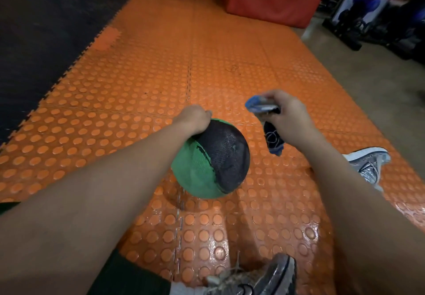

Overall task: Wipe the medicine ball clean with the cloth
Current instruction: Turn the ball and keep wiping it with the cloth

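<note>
the medicine ball [210, 159] was steadied on the orange floor mat [161, 69] by the left hand [195, 118], fingers curled over its far top. the cloth [264, 119] was pinched in the right hand [289, 115], held just beside the ball, not touching. wiping looked about to start; next the cloth would need pressing onto the black panel, which faced up-right. no long axis, it's round.

Bare forearms, dark green trousers [128, 278], grey-silver trainers [368, 163] (laces frayed).
</note>
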Tool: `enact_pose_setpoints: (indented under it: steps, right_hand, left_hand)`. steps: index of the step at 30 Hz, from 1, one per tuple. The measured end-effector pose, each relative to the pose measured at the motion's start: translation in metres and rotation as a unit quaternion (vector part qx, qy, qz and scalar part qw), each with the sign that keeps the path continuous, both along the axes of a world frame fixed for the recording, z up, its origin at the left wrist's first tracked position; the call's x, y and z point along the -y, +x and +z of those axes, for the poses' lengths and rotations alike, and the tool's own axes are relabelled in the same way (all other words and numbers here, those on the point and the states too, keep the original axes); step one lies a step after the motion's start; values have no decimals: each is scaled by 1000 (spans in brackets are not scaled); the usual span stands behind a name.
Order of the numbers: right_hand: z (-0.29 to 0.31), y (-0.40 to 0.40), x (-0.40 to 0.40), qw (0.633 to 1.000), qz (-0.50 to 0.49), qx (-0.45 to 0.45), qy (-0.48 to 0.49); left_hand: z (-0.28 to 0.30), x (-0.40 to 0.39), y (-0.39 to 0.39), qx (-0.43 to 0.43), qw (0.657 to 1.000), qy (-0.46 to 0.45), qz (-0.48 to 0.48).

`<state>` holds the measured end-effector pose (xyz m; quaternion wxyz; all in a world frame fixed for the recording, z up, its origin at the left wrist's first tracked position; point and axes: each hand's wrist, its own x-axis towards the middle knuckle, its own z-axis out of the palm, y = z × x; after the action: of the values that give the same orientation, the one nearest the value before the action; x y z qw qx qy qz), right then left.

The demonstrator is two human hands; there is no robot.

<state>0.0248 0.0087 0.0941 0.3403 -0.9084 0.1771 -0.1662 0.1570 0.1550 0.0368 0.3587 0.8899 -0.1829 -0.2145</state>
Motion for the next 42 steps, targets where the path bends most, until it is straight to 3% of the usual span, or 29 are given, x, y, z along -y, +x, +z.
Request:
enact_pose_setpoints:
  steps: [4, 11, 13, 16, 18, 21, 24, 30, 37, 42]
  right_hand:
    - [-30, 14, -14, 995, 63, -65, 31]
    - [-47, 9, -52, 986, 158, 46, -40]
    - [-55, 7, -41, 990, 128, 58, 17]
    - [-62, 12, -22, 994, -2, 35, 107]
    - [-61, 17, -32, 997, -8, 44, 67]
    - [-51, 19, -70, 991, 105, 72, -46]
    - [-50, 15, -76, 974, 181, 87, -101]
    - [-50, 18, -33, 1000, 22, 16, -4]
    - [-64, -4, -68, 982, 94, 144, -76]
    - [-67, -5, -35, 998, 14, 48, -33]
  left_hand:
    - [-6, 10, -14, 31, 998, 47, 2]
    - [-17, 9, 0, 66, 994, 73, -57]
    - [-17, 5, 1, 55, 996, 50, -47]
    - [-17, 0, -1, 37, 999, 24, -26]
    - [-15, 1, -2, 38, 998, 38, -27]
    - [-14, -1, -2, 43, 997, 52, -33]
    - [-13, -1, -4, 24, 998, 35, -35]
    - [-9, 12, -15, 51, 997, 51, -38]
    - [0, 20, -13, 36, 995, 76, -49]
    - [-2, 17, -20, 38, 997, 46, -49]
